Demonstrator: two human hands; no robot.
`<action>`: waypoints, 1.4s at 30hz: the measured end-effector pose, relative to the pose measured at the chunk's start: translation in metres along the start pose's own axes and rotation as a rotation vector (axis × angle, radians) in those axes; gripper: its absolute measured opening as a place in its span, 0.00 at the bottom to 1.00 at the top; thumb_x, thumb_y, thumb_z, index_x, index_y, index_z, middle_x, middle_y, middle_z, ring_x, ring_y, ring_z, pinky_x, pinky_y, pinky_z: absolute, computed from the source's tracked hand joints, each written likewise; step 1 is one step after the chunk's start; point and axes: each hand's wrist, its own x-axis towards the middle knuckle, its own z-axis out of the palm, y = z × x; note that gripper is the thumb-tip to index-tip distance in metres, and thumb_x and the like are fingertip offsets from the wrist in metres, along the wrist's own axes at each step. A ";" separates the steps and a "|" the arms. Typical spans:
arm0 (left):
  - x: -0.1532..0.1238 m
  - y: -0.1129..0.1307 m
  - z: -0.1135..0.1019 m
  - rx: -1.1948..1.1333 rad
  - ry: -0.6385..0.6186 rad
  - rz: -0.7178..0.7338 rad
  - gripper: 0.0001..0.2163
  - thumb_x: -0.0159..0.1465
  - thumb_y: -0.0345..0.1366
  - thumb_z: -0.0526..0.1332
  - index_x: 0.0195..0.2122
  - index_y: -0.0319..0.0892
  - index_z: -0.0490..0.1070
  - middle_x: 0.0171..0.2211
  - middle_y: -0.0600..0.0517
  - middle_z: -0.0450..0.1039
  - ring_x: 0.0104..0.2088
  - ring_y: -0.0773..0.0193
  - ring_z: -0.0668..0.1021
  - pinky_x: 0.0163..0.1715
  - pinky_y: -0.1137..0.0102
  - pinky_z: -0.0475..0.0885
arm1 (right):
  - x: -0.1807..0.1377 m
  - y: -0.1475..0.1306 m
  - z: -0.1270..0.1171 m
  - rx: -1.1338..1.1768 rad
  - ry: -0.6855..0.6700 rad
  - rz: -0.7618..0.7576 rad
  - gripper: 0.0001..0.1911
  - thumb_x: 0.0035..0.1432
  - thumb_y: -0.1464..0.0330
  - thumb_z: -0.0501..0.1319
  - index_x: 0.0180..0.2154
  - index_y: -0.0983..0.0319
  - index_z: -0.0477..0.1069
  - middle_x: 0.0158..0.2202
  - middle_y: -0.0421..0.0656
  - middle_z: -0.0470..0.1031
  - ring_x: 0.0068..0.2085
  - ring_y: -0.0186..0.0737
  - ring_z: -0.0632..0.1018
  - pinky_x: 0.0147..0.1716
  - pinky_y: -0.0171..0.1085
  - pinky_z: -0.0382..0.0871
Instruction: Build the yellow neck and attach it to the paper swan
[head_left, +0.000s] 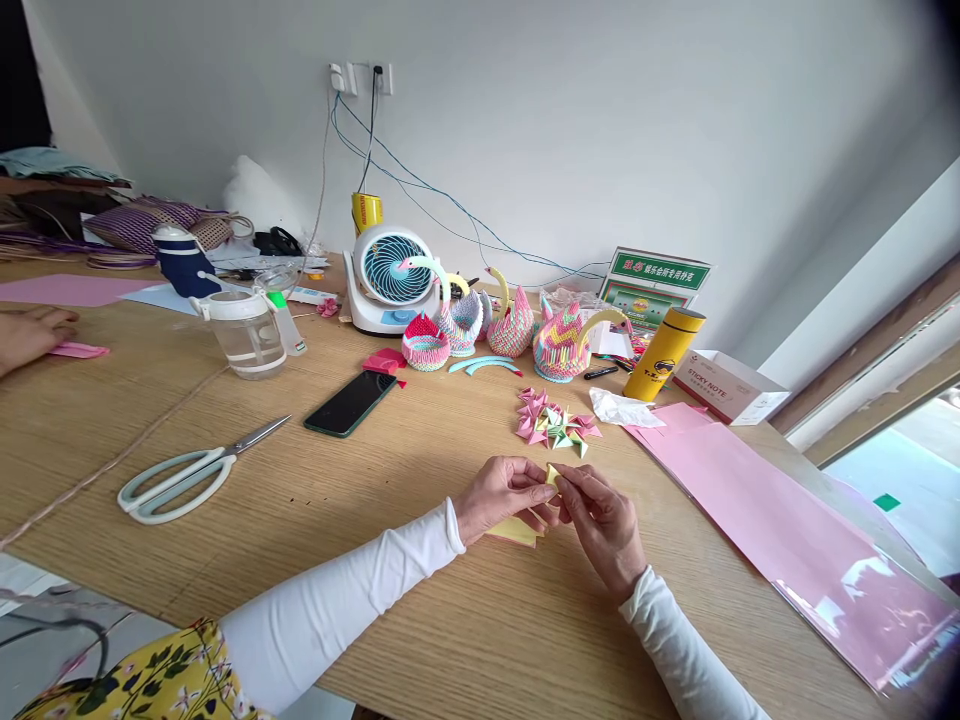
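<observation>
A small folded piece of yellow paper is pinched between the fingertips of both hands. My left hand grips it from the left, and my right hand closes on it from the right. Beneath my left hand lies a flat yellow paper strip, partly covered by the fingers. Just beyond the hands sits a pile of folded pink, green and white paper pieces. Behind the pile stand paper swans built of folded pieces, one of them a pink and yellow swan.
White-handled scissors and a dark phone lie to the left. A water jug and a fan stand farther back. Pink paper sheets cover the right side, near a yellow bottle. Another person's hand rests far left.
</observation>
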 end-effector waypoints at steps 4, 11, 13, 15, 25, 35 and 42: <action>0.000 0.000 0.000 0.000 0.031 -0.016 0.23 0.47 0.49 0.73 0.33 0.34 0.71 0.31 0.48 0.77 0.26 0.65 0.80 0.27 0.69 0.74 | 0.000 -0.002 0.000 0.002 -0.018 -0.002 0.12 0.65 0.66 0.58 0.47 0.59 0.76 0.31 0.41 0.71 0.25 0.33 0.74 0.22 0.32 0.71; 0.000 0.000 0.000 -0.011 0.028 -0.016 0.24 0.48 0.49 0.73 0.35 0.33 0.72 0.31 0.47 0.77 0.25 0.65 0.80 0.26 0.71 0.74 | -0.001 -0.005 -0.001 0.051 -0.053 0.010 0.12 0.66 0.65 0.57 0.48 0.58 0.76 0.34 0.43 0.72 0.29 0.35 0.77 0.25 0.32 0.73; 0.000 0.000 0.000 -0.030 0.028 -0.024 0.25 0.48 0.50 0.73 0.37 0.33 0.72 0.31 0.47 0.78 0.25 0.65 0.80 0.26 0.71 0.74 | 0.000 -0.007 -0.002 0.075 -0.066 0.027 0.13 0.66 0.64 0.57 0.46 0.59 0.76 0.35 0.43 0.72 0.29 0.35 0.77 0.26 0.33 0.74; 0.001 -0.001 0.000 -0.046 0.030 -0.041 0.25 0.47 0.50 0.73 0.36 0.34 0.71 0.30 0.47 0.78 0.24 0.65 0.80 0.25 0.71 0.73 | 0.001 -0.009 -0.003 0.087 -0.067 0.055 0.13 0.65 0.62 0.58 0.44 0.60 0.77 0.34 0.43 0.73 0.27 0.34 0.76 0.25 0.33 0.73; -0.001 0.003 -0.001 -0.008 0.026 -0.025 0.26 0.47 0.54 0.72 0.33 0.34 0.71 0.30 0.46 0.78 0.25 0.64 0.80 0.24 0.73 0.73 | 0.004 -0.011 0.001 0.227 0.024 0.216 0.16 0.57 0.56 0.66 0.34 0.64 0.77 0.25 0.42 0.74 0.22 0.34 0.73 0.20 0.33 0.69; 0.005 -0.006 -0.005 0.132 0.034 0.099 0.22 0.52 0.49 0.71 0.37 0.36 0.69 0.33 0.48 0.76 0.25 0.64 0.80 0.23 0.73 0.74 | 0.005 -0.004 -0.001 0.195 0.073 0.273 0.20 0.53 0.56 0.68 0.40 0.65 0.76 0.23 0.41 0.75 0.20 0.33 0.71 0.19 0.32 0.68; 0.007 -0.011 -0.010 0.333 0.101 0.218 0.20 0.56 0.49 0.66 0.39 0.36 0.71 0.33 0.48 0.76 0.27 0.64 0.81 0.21 0.76 0.72 | 0.004 0.000 -0.005 0.028 0.033 0.188 0.14 0.57 0.58 0.65 0.37 0.64 0.76 0.25 0.41 0.74 0.22 0.32 0.72 0.21 0.31 0.67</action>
